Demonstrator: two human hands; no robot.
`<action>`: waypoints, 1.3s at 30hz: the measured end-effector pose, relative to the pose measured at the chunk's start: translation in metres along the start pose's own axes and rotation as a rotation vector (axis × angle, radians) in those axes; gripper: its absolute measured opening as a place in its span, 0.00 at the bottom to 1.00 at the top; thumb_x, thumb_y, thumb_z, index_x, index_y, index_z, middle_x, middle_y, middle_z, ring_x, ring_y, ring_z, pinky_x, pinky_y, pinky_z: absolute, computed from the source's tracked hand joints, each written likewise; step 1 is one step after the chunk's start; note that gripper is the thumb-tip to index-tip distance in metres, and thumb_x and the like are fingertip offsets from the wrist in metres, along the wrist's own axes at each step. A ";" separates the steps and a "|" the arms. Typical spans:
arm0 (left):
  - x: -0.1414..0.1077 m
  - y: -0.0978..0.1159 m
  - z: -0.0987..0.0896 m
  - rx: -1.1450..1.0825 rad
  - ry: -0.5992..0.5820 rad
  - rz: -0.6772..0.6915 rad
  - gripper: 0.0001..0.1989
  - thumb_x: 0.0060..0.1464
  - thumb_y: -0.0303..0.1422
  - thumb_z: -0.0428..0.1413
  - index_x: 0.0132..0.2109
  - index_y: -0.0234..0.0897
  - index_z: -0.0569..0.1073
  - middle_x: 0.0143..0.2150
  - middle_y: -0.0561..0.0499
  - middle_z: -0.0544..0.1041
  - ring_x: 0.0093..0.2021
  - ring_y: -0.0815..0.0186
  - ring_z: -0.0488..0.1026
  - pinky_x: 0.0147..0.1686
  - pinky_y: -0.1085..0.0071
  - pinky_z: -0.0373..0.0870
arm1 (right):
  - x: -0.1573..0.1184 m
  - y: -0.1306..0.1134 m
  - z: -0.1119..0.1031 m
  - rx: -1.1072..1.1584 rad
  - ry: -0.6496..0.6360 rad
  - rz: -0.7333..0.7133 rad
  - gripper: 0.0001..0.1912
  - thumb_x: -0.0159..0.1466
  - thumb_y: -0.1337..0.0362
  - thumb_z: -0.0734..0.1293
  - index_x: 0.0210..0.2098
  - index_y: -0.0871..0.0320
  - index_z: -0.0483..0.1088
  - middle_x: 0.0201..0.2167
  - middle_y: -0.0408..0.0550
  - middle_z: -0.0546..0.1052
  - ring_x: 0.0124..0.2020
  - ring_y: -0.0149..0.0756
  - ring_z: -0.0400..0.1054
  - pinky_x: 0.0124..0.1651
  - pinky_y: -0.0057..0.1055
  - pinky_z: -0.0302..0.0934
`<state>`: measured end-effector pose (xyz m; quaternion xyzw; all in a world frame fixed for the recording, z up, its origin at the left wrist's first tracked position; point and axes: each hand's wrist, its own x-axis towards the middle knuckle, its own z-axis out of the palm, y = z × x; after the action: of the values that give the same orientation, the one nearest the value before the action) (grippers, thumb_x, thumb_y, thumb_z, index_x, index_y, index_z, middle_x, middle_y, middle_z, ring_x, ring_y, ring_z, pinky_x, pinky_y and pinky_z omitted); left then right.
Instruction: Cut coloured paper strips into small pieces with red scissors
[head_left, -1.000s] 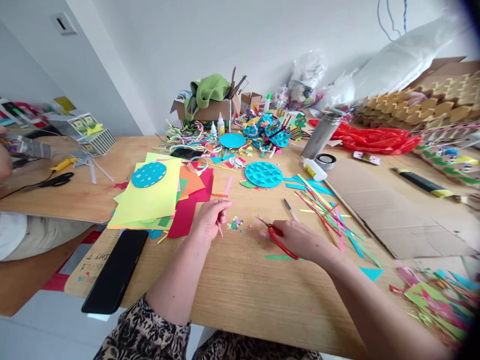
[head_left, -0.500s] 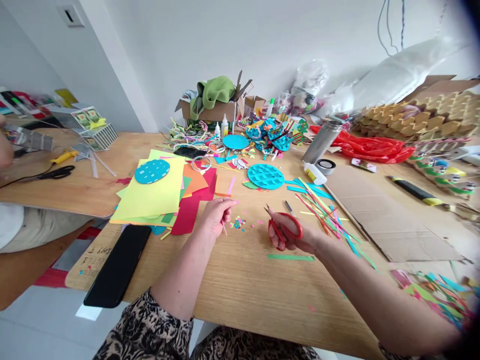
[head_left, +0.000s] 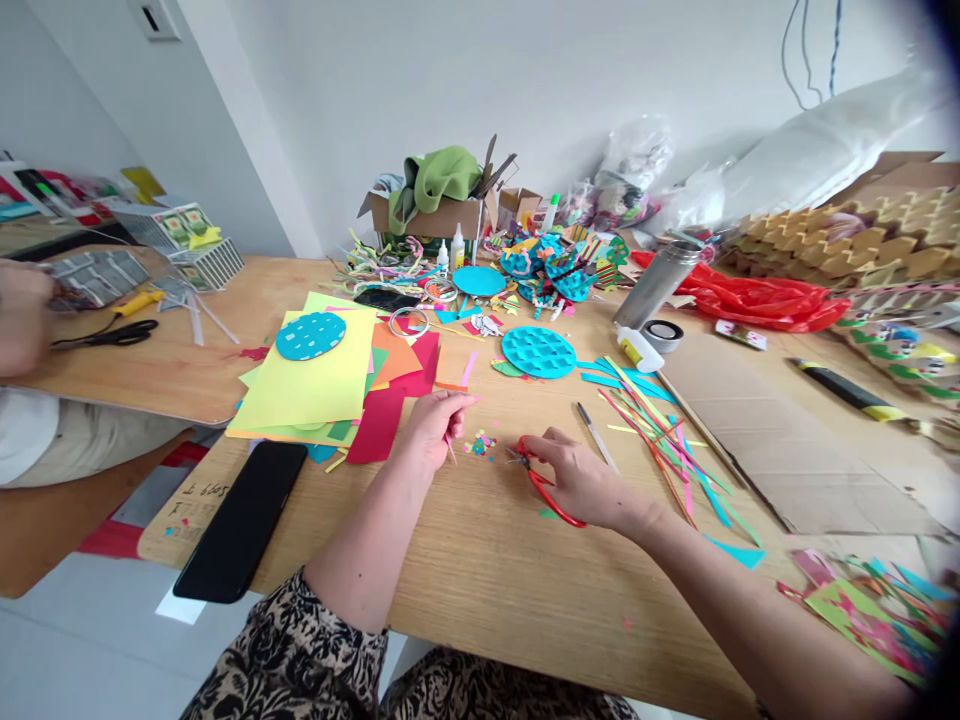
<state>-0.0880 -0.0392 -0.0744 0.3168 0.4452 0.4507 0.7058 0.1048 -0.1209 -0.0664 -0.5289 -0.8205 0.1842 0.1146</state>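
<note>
My left hand is closed in a pinch, with a thin pink paper strip hanging from its fingers. My right hand is closed on a pair of red-handled scissors, held low over the table with the blades pointing left. Between the hands lies a small pile of coloured paper bits. A piece of green strip shows partly from under the scissors. Just beyond my right hand is a pen. Farther off sits a blue textured paper oval.
Coloured paper sheets and a black phone lie at left. Loose paper strips, a glue bottle, a metal flask and cardboard are at right. Another person's hand shows at far left.
The right hand has lowered and turned the scissors, so the blades now point left toward the paper bits. The pen shows more fully. The left hand keeps its pinch on the strip.
</note>
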 end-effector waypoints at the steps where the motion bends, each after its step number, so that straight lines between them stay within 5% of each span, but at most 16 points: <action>1: 0.000 0.000 0.000 -0.003 0.004 -0.002 0.10 0.32 0.30 0.65 0.23 0.31 0.71 0.14 0.59 0.61 0.15 0.80 0.54 0.15 0.79 0.47 | 0.001 0.002 -0.001 -0.027 0.020 0.031 0.12 0.59 0.68 0.60 0.41 0.60 0.69 0.32 0.52 0.72 0.35 0.39 0.67 0.39 0.32 0.60; 6: 0.001 0.000 -0.001 0.006 0.010 0.003 0.10 0.32 0.30 0.65 0.23 0.31 0.71 0.15 0.59 0.62 0.15 0.80 0.54 0.15 0.79 0.47 | 0.013 0.008 -0.006 -0.018 0.087 0.045 0.11 0.58 0.68 0.61 0.40 0.59 0.69 0.32 0.50 0.72 0.34 0.37 0.67 0.37 0.29 0.59; 14: 0.001 0.001 -0.001 -0.039 0.032 0.034 0.10 0.32 0.29 0.64 0.21 0.31 0.69 0.14 0.59 0.61 0.14 0.79 0.54 0.15 0.77 0.47 | 0.048 0.003 -0.007 -0.080 -0.046 -0.016 0.12 0.61 0.67 0.60 0.42 0.60 0.70 0.31 0.52 0.74 0.36 0.37 0.68 0.37 0.28 0.58; 20: 0.006 0.012 -0.011 -0.135 0.128 0.068 0.10 0.34 0.30 0.63 0.23 0.33 0.68 0.14 0.61 0.60 0.14 0.80 0.53 0.15 0.78 0.46 | 0.029 0.010 -0.016 -0.159 0.038 0.047 0.13 0.61 0.66 0.59 0.43 0.63 0.68 0.36 0.57 0.74 0.39 0.45 0.69 0.42 0.36 0.60; 24: 0.010 0.025 -0.023 -0.300 0.187 0.118 0.12 0.33 0.28 0.63 0.23 0.34 0.65 0.13 0.62 0.59 0.13 0.80 0.53 0.15 0.79 0.48 | 0.013 -0.013 0.006 -0.204 0.081 -0.164 0.17 0.63 0.64 0.58 0.49 0.67 0.62 0.48 0.64 0.72 0.51 0.47 0.66 0.61 0.48 0.48; 27: 0.011 0.032 -0.030 -0.384 0.206 0.146 0.11 0.34 0.26 0.62 0.24 0.35 0.64 0.13 0.63 0.58 0.13 0.80 0.52 0.14 0.80 0.48 | 0.004 -0.035 0.026 -0.263 0.102 -0.173 0.25 0.63 0.54 0.60 0.50 0.70 0.61 0.55 0.72 0.65 0.59 0.55 0.58 0.62 0.56 0.44; 39: 0.010 0.037 -0.031 -0.465 0.204 0.147 0.10 0.38 0.25 0.59 0.23 0.34 0.63 0.12 0.62 0.57 0.12 0.79 0.52 0.14 0.80 0.48 | 0.001 -0.058 0.031 -0.364 0.079 0.001 0.28 0.63 0.46 0.56 0.42 0.66 0.68 0.46 0.67 0.71 0.53 0.56 0.63 0.62 0.61 0.39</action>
<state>-0.1276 -0.0142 -0.0588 0.1305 0.3746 0.6206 0.6764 0.0446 -0.1473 -0.0697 -0.5481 -0.8349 0.0118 0.0493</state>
